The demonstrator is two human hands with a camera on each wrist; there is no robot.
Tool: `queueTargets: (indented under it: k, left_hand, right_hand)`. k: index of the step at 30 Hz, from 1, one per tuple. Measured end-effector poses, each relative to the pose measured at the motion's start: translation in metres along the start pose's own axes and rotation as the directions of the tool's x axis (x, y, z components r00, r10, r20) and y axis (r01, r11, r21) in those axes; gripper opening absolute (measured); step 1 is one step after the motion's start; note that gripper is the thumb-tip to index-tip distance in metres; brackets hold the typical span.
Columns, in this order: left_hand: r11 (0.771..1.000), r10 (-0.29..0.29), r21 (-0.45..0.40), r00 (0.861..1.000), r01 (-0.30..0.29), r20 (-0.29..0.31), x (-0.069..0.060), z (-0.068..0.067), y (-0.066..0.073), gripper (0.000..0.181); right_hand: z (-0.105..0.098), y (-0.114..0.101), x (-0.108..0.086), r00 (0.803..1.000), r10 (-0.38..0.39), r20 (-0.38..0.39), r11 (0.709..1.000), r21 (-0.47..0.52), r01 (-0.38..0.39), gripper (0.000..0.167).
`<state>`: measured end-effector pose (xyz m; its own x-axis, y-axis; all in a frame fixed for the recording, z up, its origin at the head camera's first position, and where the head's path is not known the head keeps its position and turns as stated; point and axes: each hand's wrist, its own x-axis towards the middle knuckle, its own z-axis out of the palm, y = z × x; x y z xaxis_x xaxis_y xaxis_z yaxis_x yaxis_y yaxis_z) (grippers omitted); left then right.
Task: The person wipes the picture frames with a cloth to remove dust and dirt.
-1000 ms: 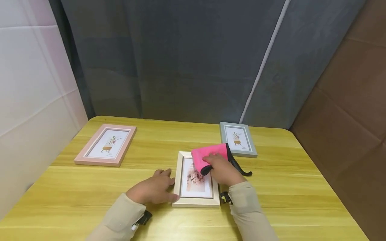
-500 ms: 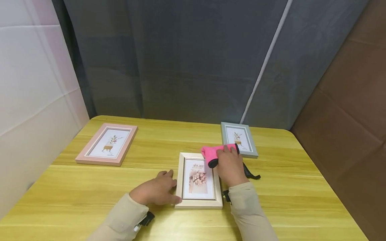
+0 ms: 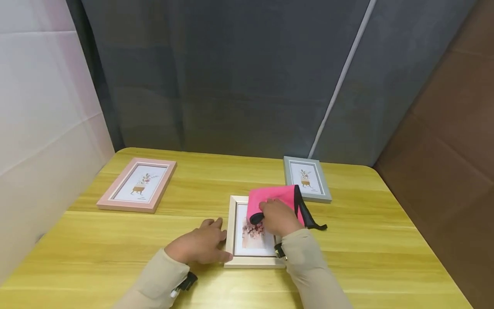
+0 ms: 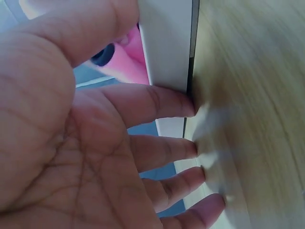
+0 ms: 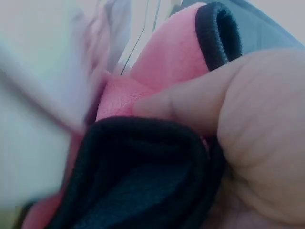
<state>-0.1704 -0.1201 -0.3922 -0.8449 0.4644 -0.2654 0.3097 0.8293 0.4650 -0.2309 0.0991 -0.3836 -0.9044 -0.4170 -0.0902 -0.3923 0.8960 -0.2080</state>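
A cream picture frame (image 3: 252,262) with a pink flower print lies flat near the middle of the table in the head view. My left hand (image 3: 198,244) rests beside its left edge, fingers extended; in the left wrist view the index finger (image 4: 157,104) touches the frame's side. My right hand (image 3: 281,218) grips a folded pink cloth (image 3: 272,195) with black edging and presses it over the frame's upper right part. The right wrist view shows the thumb on the bunched pink cloth (image 5: 169,55). Cloth and hand hide the frame's right side.
A pink picture frame (image 3: 106,204) lies at the back left of the wooden table (image 3: 204,178). At the back right lies a grey-blue picture frame (image 3: 324,189), close behind the cloth. Dark fabric (image 3: 239,77) hangs behind the table, with a brown panel (image 3: 444,163) on the right.
My right hand has swept the cloth right to the cream frame's upper right corner, then back left over the print. The left hand has stayed at the frame's left edge.
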Motion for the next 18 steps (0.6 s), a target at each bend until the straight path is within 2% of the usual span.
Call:
queueTargets:
  k: [3, 6, 9, 13, 18]
  left_hand:
    - [1.0, -0.007, 0.009, 1.0, 0.007, -0.006, -0.001, 0.0, -0.001, 0.069]
    - [1.0, 0.004, 0.006, 1.0, -0.004, -0.008, -0.002, -0.001, 0.0, 0.068]
    - [1.0, 0.019, 0.007, 1.0, -0.019, -0.019, -0.002, -0.002, 0.002, 0.064]
    - [0.998, 0.053, 0.02, 0.998, -0.053, -0.04, 0.001, -0.001, 0.004, 0.057]
    - [0.999, 0.038, 0.027, 0.999, -0.037, -0.03, 0.004, 0.0, 0.004, 0.061]
  right_hand:
    - [0.001, -0.016, 0.008, 0.999, -0.052, -0.006, 0.998, -0.03, 0.052, 0.024]
    - [0.004, -0.031, 0.015, 0.996, -0.084, 0.011, 0.996, -0.005, 0.084, 0.029]
    - [0.006, -0.042, 0.019, 0.995, -0.093, 0.034, 0.993, 0.071, 0.09, 0.039]
    - [0.005, -0.047, 0.019, 0.996, -0.087, 0.038, 0.986, 0.148, 0.08, 0.043]
    - [0.006, -0.042, 0.014, 0.996, -0.085, 0.031, 0.987, 0.14, 0.079, 0.048]
